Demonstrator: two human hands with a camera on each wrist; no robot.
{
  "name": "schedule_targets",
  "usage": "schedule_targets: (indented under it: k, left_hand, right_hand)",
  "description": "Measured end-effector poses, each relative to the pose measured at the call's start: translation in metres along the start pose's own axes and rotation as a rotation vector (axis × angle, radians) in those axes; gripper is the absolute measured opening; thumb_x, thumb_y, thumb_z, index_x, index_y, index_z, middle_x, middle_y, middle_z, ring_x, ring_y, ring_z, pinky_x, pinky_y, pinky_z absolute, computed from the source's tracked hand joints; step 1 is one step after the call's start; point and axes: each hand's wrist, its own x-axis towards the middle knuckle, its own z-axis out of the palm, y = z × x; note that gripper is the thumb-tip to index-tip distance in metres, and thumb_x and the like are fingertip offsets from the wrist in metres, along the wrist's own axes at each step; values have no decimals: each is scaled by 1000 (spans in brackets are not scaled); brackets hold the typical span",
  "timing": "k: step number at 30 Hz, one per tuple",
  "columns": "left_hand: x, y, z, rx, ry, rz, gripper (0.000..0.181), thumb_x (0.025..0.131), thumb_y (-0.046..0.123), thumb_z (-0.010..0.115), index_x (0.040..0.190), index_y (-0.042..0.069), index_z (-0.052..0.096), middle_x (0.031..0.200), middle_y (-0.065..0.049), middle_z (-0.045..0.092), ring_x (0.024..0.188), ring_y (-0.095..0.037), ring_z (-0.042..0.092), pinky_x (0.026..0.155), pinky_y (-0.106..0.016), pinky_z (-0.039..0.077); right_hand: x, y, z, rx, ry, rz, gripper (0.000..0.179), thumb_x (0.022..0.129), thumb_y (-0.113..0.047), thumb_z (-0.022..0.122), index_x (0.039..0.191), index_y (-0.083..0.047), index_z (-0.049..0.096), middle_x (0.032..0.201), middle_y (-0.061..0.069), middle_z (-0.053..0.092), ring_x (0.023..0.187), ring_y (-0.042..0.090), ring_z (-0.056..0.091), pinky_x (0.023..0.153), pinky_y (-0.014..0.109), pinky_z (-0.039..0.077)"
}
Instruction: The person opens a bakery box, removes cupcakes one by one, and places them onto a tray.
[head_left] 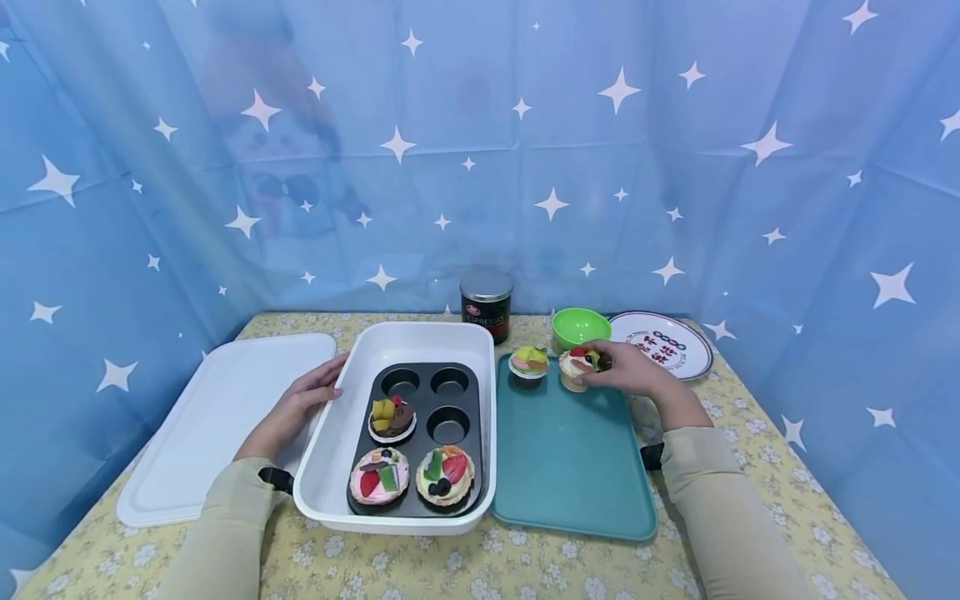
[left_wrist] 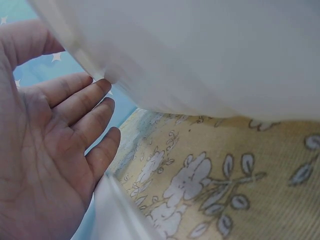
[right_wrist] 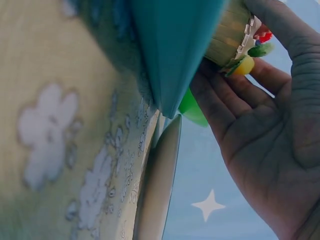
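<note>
My right hand [head_left: 633, 367] grips a fruit-topped cupcake [head_left: 576, 369] with a pale base, at the far right part of the teal tray [head_left: 570, 467]. In the right wrist view, the thumb and fingers lie on either side of its ribbed cup [right_wrist: 231, 35]. Another cupcake [head_left: 528, 364] with yellow fruit and a dark base stands to its left on the tray. My left hand [head_left: 303, 404] touches the left side of a deep white bin [head_left: 397, 523], fingers nearly straight. Inside the bin, a dark muffin tin [head_left: 425, 375] holds a chocolate-topped cupcake [head_left: 392, 419] and two fruit tarts [head_left: 379, 477].
A white tray [head_left: 217, 425] lies at the left, partly under the left arm. Behind are an espresso tin [head_left: 486, 308], a green bowl [head_left: 581, 327] and a white plate [head_left: 693, 354] with red print. A blue star-patterned curtain [head_left: 480, 183] surrounds the flowered tablecloth [head_left: 570, 567].
</note>
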Motion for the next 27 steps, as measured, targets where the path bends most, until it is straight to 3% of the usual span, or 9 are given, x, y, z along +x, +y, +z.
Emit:
schedule_targets:
  k: [11, 19, 27]
  left_hand:
    - [-1, 0, -1, 9, 2, -2, 66, 100, 17, 54, 161, 21, 28, 165, -8, 26, 147, -36, 30, 96, -22, 45]
    - [-2, 2, 0, 20, 7, -11, 66, 100, 18, 54, 161, 23, 29, 165, -8, 26, 147, -36, 31, 97, -26, 44]
    - [-1, 2, 0, 5, -4, -5, 66, 100, 18, 54, 161, 23, 29, 165, -8, 26, 147, -35, 30, 95, -22, 45]
  right_hand:
    - [-2, -4, 0, 14, -20, 0, 65, 88, -39, 78, 141, -11, 55, 121, 10, 62, 101, 26, 59, 83, 46, 49]
    - [-3, -8, -2, 46, -20, 3, 69, 89, -41, 77, 145, -10, 52, 135, 16, 57, 125, 38, 53, 98, 56, 45]
    - [-5, -11, -5, 14, -11, 11, 73, 89, -45, 76, 146, -8, 51, 140, 19, 54, 132, 44, 47, 101, 59, 42]
